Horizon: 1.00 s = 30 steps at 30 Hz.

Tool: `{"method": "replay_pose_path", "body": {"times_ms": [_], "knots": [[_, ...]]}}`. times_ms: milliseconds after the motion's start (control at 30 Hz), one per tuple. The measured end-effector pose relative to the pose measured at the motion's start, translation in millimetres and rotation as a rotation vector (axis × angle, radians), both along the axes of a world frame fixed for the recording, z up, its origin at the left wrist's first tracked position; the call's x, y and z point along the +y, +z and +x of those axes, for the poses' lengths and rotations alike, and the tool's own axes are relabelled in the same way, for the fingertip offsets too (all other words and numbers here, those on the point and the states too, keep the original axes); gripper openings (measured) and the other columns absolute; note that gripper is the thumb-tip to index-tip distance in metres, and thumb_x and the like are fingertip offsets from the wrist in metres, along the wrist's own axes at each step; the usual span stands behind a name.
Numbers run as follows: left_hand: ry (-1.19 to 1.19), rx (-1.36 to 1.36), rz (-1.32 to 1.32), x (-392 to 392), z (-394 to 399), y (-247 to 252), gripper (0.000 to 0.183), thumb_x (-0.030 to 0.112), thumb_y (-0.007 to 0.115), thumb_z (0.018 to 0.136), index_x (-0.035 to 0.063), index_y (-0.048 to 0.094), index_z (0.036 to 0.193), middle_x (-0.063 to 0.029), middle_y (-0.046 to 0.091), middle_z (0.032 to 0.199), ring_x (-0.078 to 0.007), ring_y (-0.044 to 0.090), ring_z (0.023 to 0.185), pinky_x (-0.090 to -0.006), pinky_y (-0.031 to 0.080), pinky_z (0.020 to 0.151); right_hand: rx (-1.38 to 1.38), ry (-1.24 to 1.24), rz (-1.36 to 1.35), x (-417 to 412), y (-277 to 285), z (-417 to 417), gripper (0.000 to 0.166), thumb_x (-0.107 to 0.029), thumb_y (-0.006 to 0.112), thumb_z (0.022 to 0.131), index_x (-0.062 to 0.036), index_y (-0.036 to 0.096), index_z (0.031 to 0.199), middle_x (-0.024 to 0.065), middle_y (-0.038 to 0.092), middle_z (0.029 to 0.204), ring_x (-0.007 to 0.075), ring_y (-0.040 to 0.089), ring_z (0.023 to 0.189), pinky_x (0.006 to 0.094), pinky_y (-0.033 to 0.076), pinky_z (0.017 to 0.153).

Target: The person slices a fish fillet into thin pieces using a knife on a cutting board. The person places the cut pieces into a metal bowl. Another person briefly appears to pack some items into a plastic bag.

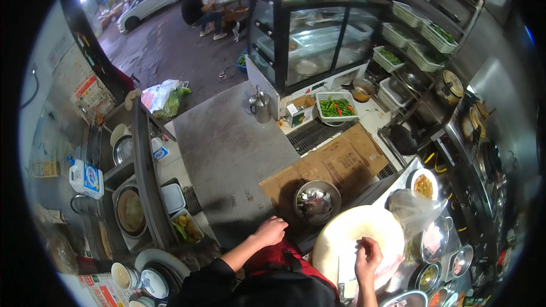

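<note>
My left hand (272,231) is raised in front of the red apron (277,260), fingers curled, with nothing plainly visible in it. Over the round cutting board (341,230), at lower right, is my right hand (368,256), its fingers bent and apart, holding nothing that I can see. A cleaver (347,268) lies on the board beside that hand, partly cut off from sight by glare. Pale raw meat or fish (390,266) sits at the board's right edge. Below the board, a metal bowl (318,202) with scraps stands on the flattened cardboard (328,166).
Metal bowls of food (434,238), a clear plastic bag (416,211) and a plate of food (424,185) crowd the right counter. Sinks (131,213) line the left. Ahead are a glass display case (315,47), a basket of green peppers (337,107) and a metal jug (261,106). People sit outside.
</note>
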<state>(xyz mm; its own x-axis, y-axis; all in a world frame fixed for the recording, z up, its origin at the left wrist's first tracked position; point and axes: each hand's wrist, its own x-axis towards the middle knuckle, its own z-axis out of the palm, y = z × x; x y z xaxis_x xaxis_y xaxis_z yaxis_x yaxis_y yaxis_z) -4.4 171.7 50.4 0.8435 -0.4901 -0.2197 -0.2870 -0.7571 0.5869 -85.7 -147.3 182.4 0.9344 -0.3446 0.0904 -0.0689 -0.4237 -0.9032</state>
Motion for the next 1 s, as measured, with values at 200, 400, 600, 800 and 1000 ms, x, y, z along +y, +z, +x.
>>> {"method": "replay_pose_path", "body": {"times_ms": [200,400,600,800,1000], "knots": [[-0.131,-0.065,-0.046,-24,10,4,0.024,0.010,0.061,0.082,0.0013,0.068,0.102,-0.0172,0.066,0.108,-0.0360,0.059,0.108,-0.0464,0.049,0.097,0.040,-0.135,0.152,0,-17,-48,0.021,0.011,0.054,0.089,0.0068,0.061,0.108,0.0149,0.070,0.093,0.0186,0.069,0.080,0.0297,0.057,0.071],[-0.316,-0.064,-0.066,-62,25,16,0.032,0.009,0.063,0.082,-0.0022,0.068,0.111,-0.0172,0.067,0.107,-0.0367,0.059,0.106,-0.0447,0.049,0.096,0.051,-0.263,0.240,4,-29,-80,0.018,0.009,0.055,0.091,0.0073,0.061,0.107,0.0145,0.071,0.091,0.0183,0.069,0.077,0.0297,0.057,0.070],[-0.526,-0.124,-0.196,-126,38,35,0.020,0.006,0.063,0.079,0.0000,0.068,0.097,-0.0182,0.068,0.099,-0.0384,0.061,0.100,-0.0468,0.049,0.091,0.027,-0.479,0.126,-9,-38,-136,0.011,0.003,0.059,0.093,0.0050,0.064,0.103,0.0092,0.069,0.088,0.0134,0.067,0.078,0.0257,0.054,0.069],[-0.578,-0.085,-0.258,-165,32,47,0.024,0.002,0.065,0.079,0.0000,0.071,0.102,-0.0175,0.068,0.088,-0.0379,0.063,0.087,-0.0468,0.051,0.082,0.148,-0.667,-0.048,-13,-34,-199,0.016,0.001,0.063,0.088,0.0019,0.068,0.103,0.0148,0.071,0.088,0.0237,0.070,0.071,0.0325,0.055,0.063],[-0.745,-0.080,-0.200,-208,24,48,0.025,0.003,0.064,0.080,-0.0006,0.071,0.105,-0.0195,0.069,0.087,-0.0381,0.065,0.085,-0.0457,0.052,0.079,0.310,-0.799,-0.081,2,-60,-253,0.016,-0.002,0.063,0.086,0.0009,0.068,0.101,0.0174,0.070,0.091,0.0335,0.070,0.080,0.0398,0.056,0.071]]}}
